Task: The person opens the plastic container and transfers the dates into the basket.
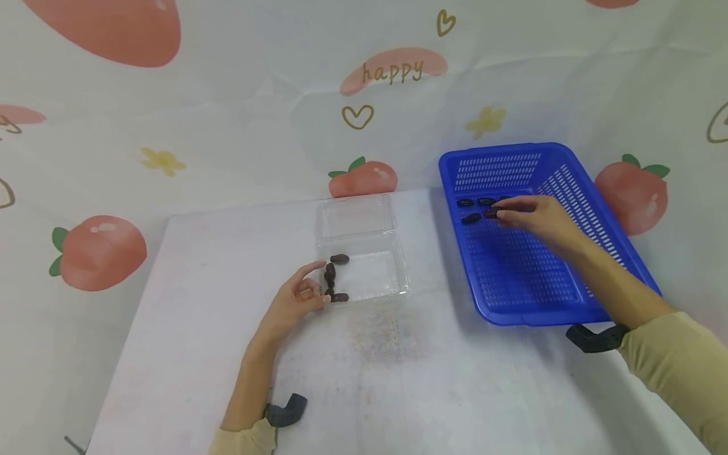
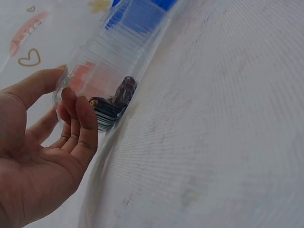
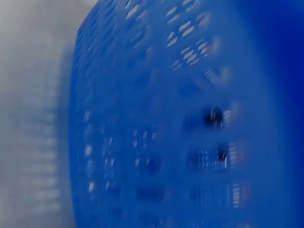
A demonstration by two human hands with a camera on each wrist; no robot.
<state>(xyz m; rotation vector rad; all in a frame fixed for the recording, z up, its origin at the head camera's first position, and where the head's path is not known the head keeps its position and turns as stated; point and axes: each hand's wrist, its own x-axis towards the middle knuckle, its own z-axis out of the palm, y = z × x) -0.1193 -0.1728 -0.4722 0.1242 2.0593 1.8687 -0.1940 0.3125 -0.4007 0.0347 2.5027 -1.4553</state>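
My left hand [image 1: 289, 306] holds the left side of a clear plastic box [image 1: 370, 272], whose lid [image 1: 355, 218] lies folded back. Inside the box, several dark brown, wrinkled dates [image 1: 330, 272] lie along the left side; the left wrist view shows one date [image 2: 126, 91] close up. My right hand [image 1: 543, 221] reaches into a blue plastic basket [image 1: 474, 278] and pinches a date [image 1: 490, 214] between thumb and fingers, partly hidden by them. Around it, more dates [image 1: 471, 218] lie at the basket's far left. The right wrist view is blurred and shows mostly basket wall.
The white table [image 1: 239, 253] carries the box at centre and the basket at right. A printed cloth [image 1: 256, 126] hangs behind. The basket's raised rim [image 1: 591, 183] runs beneath my right forearm. A greyish patch [image 1: 387, 335] marks the table before the box.
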